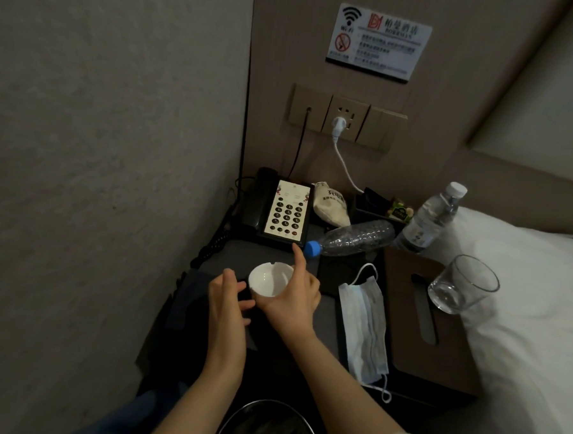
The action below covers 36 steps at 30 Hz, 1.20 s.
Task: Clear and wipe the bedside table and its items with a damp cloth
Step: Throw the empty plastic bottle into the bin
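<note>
Several items are crowded on the desk, so most risks come from knocks. Largest first: the bed sits right beside the desk, w/ a glass stood on the bedding next to the tissue box; it could be tipped if the mattress is nudged. The phone is at the back left, its cord trailing off the edge; the cord could be snagged while wiping. An upright water bottle and an empty bottle lying on its side are close together; the lying one could be rolled off by a passing arm. A face mask hangs partly over the front edge & may be dragged off.

The white ashtray, near the front centre of the desk, is held by the right hand, fingers curled round its side w/ the index raised. The left hand is beside it, fingers relaxed, apparently on a dark cloth, though that is hard to make out. The ashtray looks ceramic and could be dropped if damp.

Writing: a wall sign shows a Wi-Fi symbol, a no-smoking symbol, a red logo and Chinese characters; the small print can't be read. Labels on the pouch & bottle are illegible.
</note>
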Each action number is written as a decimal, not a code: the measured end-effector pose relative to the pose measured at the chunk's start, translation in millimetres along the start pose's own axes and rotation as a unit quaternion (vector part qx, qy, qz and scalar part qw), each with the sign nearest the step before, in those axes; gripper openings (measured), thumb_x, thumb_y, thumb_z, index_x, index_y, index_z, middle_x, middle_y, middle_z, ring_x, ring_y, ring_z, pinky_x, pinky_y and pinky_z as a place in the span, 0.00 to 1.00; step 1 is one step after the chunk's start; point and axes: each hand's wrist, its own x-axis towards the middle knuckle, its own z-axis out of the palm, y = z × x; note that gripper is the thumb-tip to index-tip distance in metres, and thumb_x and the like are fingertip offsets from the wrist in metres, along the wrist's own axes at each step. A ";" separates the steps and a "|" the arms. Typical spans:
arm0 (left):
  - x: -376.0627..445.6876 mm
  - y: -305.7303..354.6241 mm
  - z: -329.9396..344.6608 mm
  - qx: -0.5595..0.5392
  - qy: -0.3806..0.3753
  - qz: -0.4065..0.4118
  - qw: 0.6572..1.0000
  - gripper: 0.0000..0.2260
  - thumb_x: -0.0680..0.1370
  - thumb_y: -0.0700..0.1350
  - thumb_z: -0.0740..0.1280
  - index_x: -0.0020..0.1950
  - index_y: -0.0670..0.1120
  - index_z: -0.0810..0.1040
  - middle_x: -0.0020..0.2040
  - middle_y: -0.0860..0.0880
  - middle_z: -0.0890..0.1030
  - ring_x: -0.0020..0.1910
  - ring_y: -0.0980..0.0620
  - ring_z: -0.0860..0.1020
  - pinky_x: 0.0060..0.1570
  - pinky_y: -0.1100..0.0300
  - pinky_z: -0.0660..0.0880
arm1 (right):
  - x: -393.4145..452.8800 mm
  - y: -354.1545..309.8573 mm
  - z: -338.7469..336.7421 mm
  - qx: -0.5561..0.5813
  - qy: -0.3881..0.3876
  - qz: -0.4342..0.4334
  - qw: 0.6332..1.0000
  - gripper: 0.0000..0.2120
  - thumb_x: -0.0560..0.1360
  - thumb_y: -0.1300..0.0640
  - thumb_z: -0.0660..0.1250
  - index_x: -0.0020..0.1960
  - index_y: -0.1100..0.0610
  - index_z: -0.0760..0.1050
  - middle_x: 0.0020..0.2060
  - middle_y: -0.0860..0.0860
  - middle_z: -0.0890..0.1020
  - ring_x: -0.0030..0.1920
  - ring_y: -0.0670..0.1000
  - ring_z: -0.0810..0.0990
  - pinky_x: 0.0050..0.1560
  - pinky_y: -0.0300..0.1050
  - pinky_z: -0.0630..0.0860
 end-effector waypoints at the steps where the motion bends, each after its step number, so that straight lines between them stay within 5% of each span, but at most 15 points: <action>1: -0.1 0.3 0.9 0.001 -0.001 0.002 1.000 0.16 0.80 0.61 0.51 0.63 0.57 0.68 0.58 0.54 0.76 0.52 0.53 0.78 0.43 0.57 0.70 | 1.1 0.2 2.0 0.002 0.001 0.000 1.000 0.52 0.63 0.45 0.77 0.76 0.38 0.46 0.65 0.47 0.69 0.70 0.51 0.59 0.72 0.52 0.53; 14: -0.4 4.6 4.0 -0.005 0.003 0.004 1.000 0.07 0.81 0.59 0.53 0.53 0.62 0.69 0.56 0.54 0.77 0.52 0.52 0.77 0.45 0.57 0.70 | 1.9 3.0 8.3 -0.045 -0.006 -0.001 0.999 0.56 0.61 0.42 0.78 0.76 0.37 0.43 0.68 0.48 0.67 0.71 0.51 0.58 0.71 0.53 0.52; 19: -1.6 5.6 2.9 -0.012 0.022 0.005 1.000 0.06 0.81 0.58 0.55 0.50 0.62 0.70 0.53 0.56 0.76 0.52 0.53 0.76 0.45 0.57 0.71 | 1.8 -0.7 1.9 -0.067 -0.056 -0.031 0.996 0.60 0.61 0.42 0.77 0.74 0.33 0.34 0.76 0.47 0.57 0.77 0.53 0.47 0.74 0.60 0.45; 24: -0.1 8.4 3.0 -0.028 0.015 0.007 0.999 0.06 0.82 0.55 0.56 0.53 0.60 0.71 0.55 0.55 0.77 0.52 0.52 0.77 0.50 0.53 0.72 | 30.4 -4.5 -37.9 -0.106 0.001 -0.051 0.993 0.50 0.63 0.51 0.76 0.76 0.36 0.50 0.78 0.45 0.51 0.77 0.54 0.46 0.74 0.63 0.47; 30: -0.4 8.6 8.4 -0.023 -0.024 -0.016 0.999 0.08 0.82 0.55 0.55 0.55 0.59 0.72 0.56 0.54 0.79 0.50 0.52 0.78 0.45 0.56 0.72 | 68.6 -6.9 -62.1 -0.415 0.010 -0.134 0.900 0.39 0.69 0.55 0.71 0.75 0.48 0.59 0.78 0.52 0.54 0.76 0.62 0.48 0.72 0.67 0.50; 36: -2.4 5.8 12.7 -0.008 -0.055 -0.037 0.998 0.11 0.81 0.58 0.54 0.56 0.59 0.73 0.56 0.55 0.79 0.50 0.55 0.79 0.45 0.57 0.72 | 90.0 -4.1 -60.4 -0.539 -0.017 -0.167 0.826 0.28 0.71 0.53 0.71 0.70 0.49 0.68 0.73 0.54 0.64 0.76 0.62 0.52 0.71 0.69 0.48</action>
